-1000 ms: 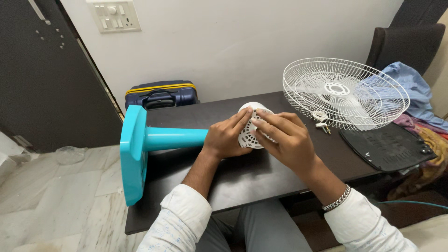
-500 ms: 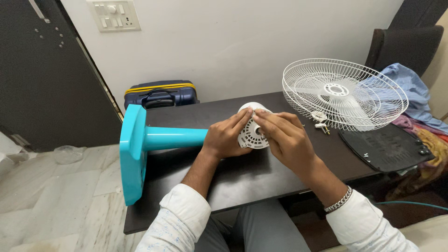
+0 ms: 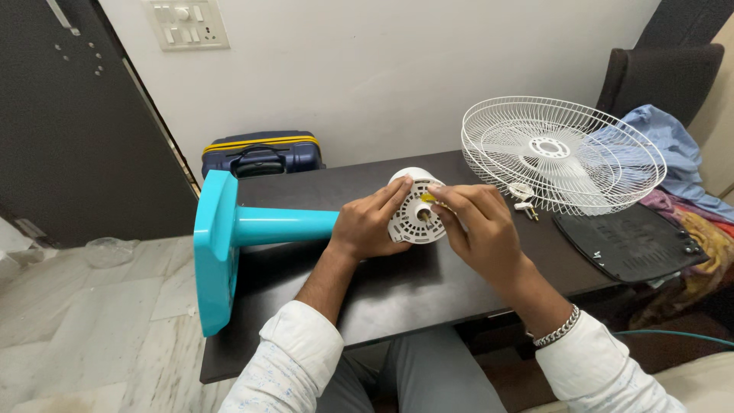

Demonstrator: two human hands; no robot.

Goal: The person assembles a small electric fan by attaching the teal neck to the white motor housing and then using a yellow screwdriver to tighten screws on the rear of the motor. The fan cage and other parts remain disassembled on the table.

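Observation:
A teal fan stand [image 3: 283, 226] lies on its side on the dark table [image 3: 413, 294], its flat base [image 3: 210, 252] hanging over the left edge. At the stand's right end is the white vented motor housing [image 3: 413, 220]. My left hand [image 3: 367, 226] wraps the housing from the left, fingers on its top rim. My right hand [image 3: 482, 229] is at the housing's front face, its fingertips pinching a small yellow piece [image 3: 427, 197] close to the centre shaft.
A white wire fan guard [image 3: 562, 153] lies at the table's back right, with a white plug [image 3: 524, 200] in front of it and a black flat panel [image 3: 627, 245] at the right edge. A navy suitcase [image 3: 260, 153] stands by the wall. Clothes [image 3: 673, 141] are piled on a dark chair [image 3: 657, 69].
My right hand has drawn back to the right off the motor's face, uncovering the vents and shaft. A small yellow piece now shows at its fingertips. The left hand has stayed put.

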